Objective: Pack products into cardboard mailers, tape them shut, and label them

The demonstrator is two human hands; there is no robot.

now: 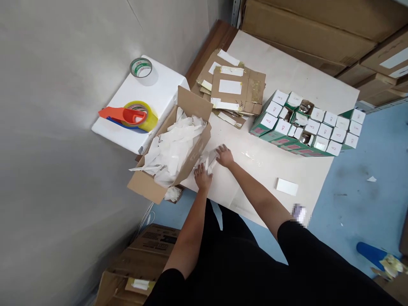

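Observation:
My left hand (202,175) and my right hand (225,155) rest on the paper-covered table (287,72), both gripping white paper strips (210,161) that lie between them. The fingers of both hands curl onto the strips. Just left of my hands stands an open cardboard box (191,106) filled with more crumpled white paper strips (174,146). The box overhangs the table's left edge.
Several small green-and-white cartons (306,127) cluster at the table's right. Flattened cardboard pieces (231,89) lie at the back. A white card (287,187) lies near the front edge. A white stand (153,97) holds a tape roll (141,68) and an orange tape dispenser (130,115). Large boxes (312,34) line the back.

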